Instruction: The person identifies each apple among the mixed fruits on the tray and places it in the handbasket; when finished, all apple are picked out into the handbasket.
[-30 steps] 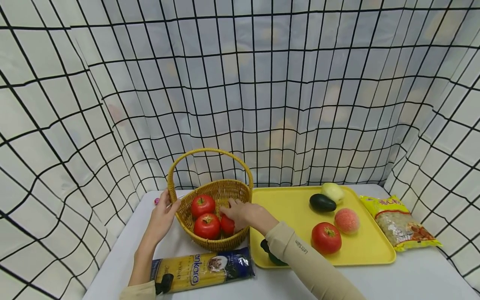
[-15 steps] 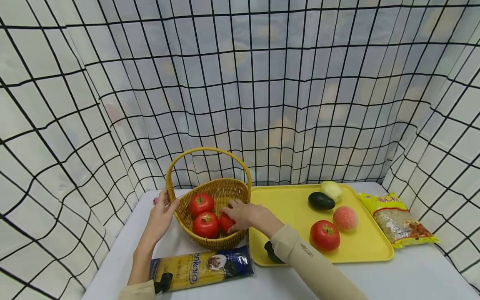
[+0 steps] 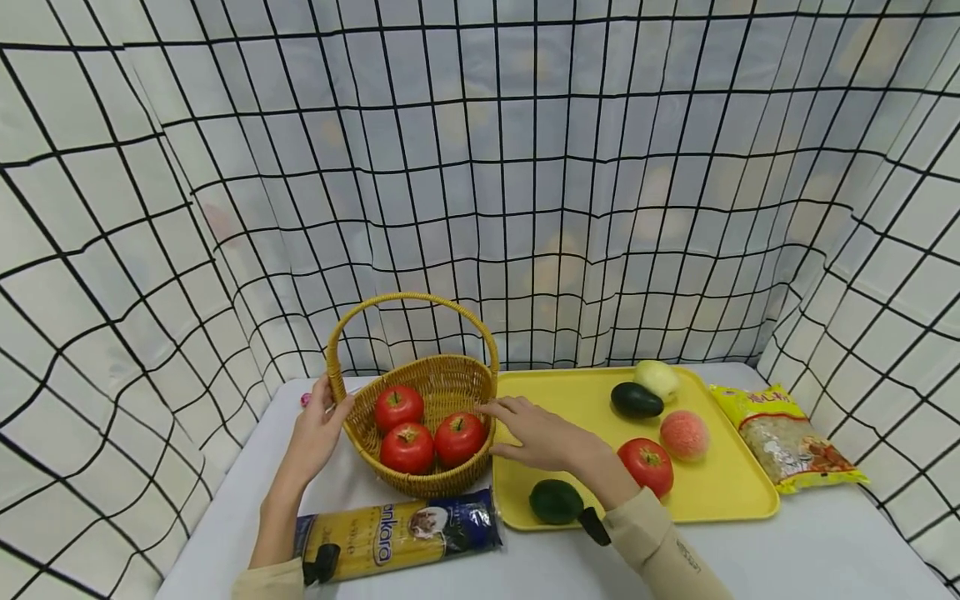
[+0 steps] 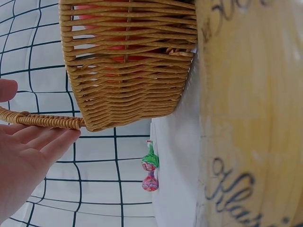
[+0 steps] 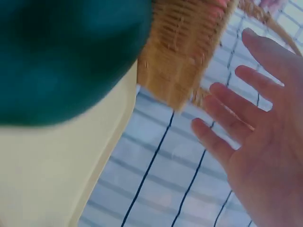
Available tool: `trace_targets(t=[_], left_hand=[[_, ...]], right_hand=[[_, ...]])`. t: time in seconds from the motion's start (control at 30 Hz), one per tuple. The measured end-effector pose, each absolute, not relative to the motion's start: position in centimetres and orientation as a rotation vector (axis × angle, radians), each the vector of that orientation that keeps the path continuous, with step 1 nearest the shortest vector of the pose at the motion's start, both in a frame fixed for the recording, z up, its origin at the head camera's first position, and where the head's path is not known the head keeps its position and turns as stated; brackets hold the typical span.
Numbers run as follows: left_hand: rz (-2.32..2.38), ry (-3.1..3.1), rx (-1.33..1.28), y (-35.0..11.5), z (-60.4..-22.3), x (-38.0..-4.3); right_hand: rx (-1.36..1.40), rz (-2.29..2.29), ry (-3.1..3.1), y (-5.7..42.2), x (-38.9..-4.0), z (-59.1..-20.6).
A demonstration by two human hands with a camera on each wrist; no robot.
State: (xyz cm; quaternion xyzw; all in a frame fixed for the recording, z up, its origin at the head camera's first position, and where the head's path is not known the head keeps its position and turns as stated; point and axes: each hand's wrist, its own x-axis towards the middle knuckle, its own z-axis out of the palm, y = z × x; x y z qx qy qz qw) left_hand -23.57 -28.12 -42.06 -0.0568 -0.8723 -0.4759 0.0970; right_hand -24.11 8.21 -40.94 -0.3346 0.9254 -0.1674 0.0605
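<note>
In the head view, a wicker basket (image 3: 442,483) with a tall handle contains three red tomatoes (image 3: 407,449). My left hand (image 3: 318,429) holds the lower left end of its handle, the thumb on one side and the fingers along the other, as the left wrist view shows of the handle (image 4: 52,121). Just beyond the right rim hovers my right hand (image 3: 536,435), fingers spread and holding nothing. Below it a dark green avocado (image 3: 556,502) lies on the yellow tray (image 3: 547,392); it looms large in the right wrist view.
Farther right on the tray are another tomato (image 3: 647,467), a pink peach (image 3: 684,435), a dark oval fruit (image 3: 636,400) and a pale yellow fruit (image 3: 657,380). A pasta packet (image 3: 405,535) lies before the basket, wrapped candies (image 4: 150,168) behind, a yellow bag (image 3: 795,442) far right.
My right hand has let go of the third tomato inside the basket and drawn back right over the rim. The left hand stays at the handle.
</note>
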Motion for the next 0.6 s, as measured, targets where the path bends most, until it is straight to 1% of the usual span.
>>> trace_targets(t=[0.17, 0.37, 0.6], left_hand=[[-1.409, -2.599, -0.154, -28.3, -42.0, -23.4], [-1.403, -2.597, -0.16, -28.5, -41.9, -23.5], [-1.421, -2.595, -0.156, -28.3, -42.0, -23.7]], right_hand=[[-0.793, -0.653, 2.826, 12.7, -22.8, -41.3], [-0.511, -0.569, 2.914, 17.1, -22.1, -41.6], [-0.413, -0.548, 2.965, 21.1, -22.8, -42.5]])
